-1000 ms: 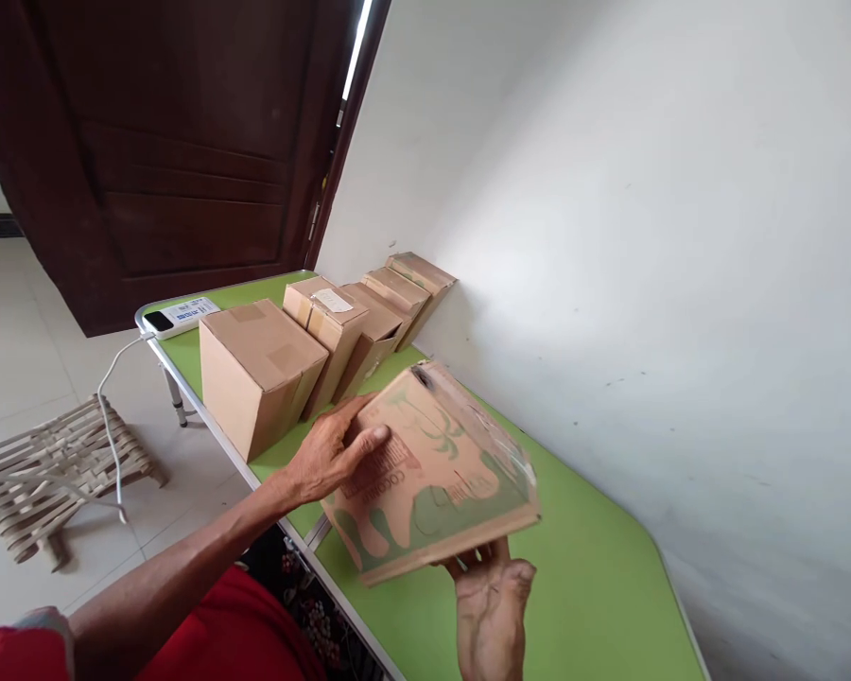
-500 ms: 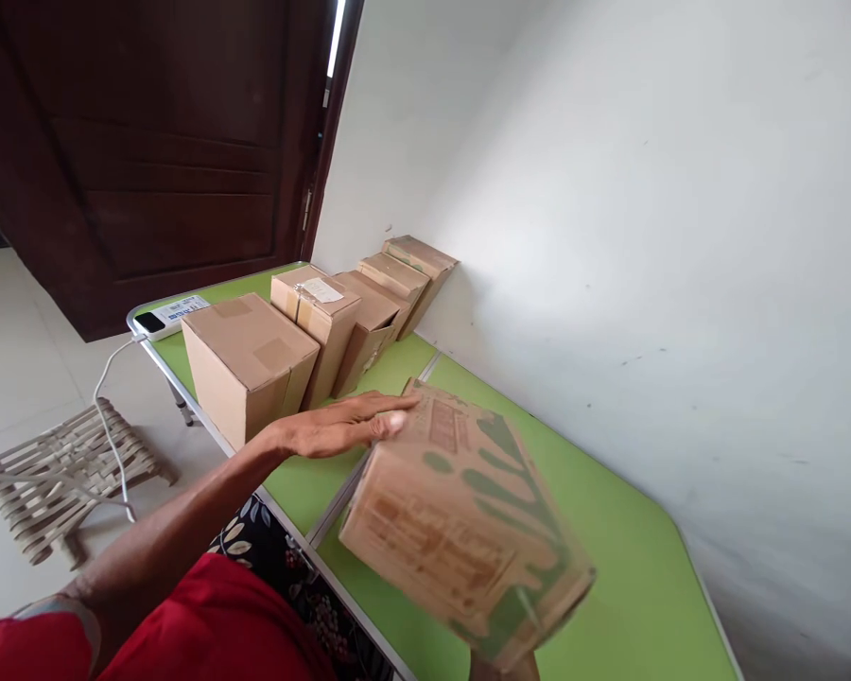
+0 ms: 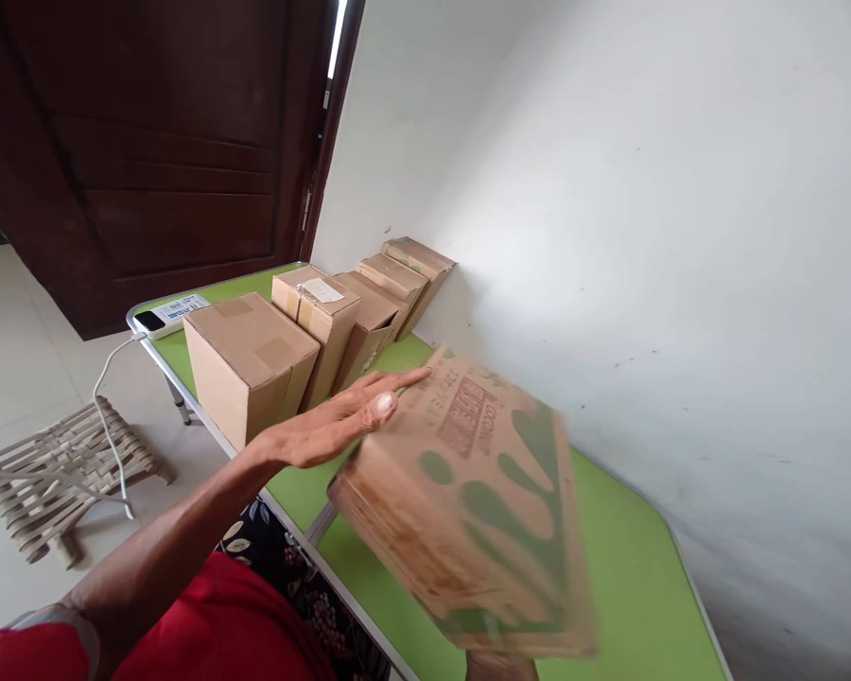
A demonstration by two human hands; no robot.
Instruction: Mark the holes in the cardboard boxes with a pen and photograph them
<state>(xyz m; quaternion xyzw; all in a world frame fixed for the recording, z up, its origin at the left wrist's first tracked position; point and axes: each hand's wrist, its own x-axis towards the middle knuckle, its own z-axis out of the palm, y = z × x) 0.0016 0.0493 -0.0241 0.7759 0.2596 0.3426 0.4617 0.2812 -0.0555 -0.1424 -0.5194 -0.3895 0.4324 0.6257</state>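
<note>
box: a printed cardboard box, brown, with large green leaf-like shapes and a block of reddish lettering on its upper face; motion blur leaves only part of the print, "coconu", readable.
box position: held in the air above the near half of the green table, tilted, its near corner lower and closer to the camera than its far edge.
left hand: the left hand is flat and released, fingers stretched out together, fingertips lying on the box's far left edge, thumb against its side.
right hand: only a sliver of the right hand shows at the bottom edge, beneath the box; whether it grasps the box cannot be told.
sleeve: a red sleeve covers the left upper arm.
far end of table: a row of plain cardboard boxes, the nearest plain box largest, a taped box with a white label just behind it, the rest leaning toward the white wall.
table corner: a white power strip, its cable hanging to the floor.
floor: a woven slatted rack on pale tiles.
background: a dark brown door.
</note>
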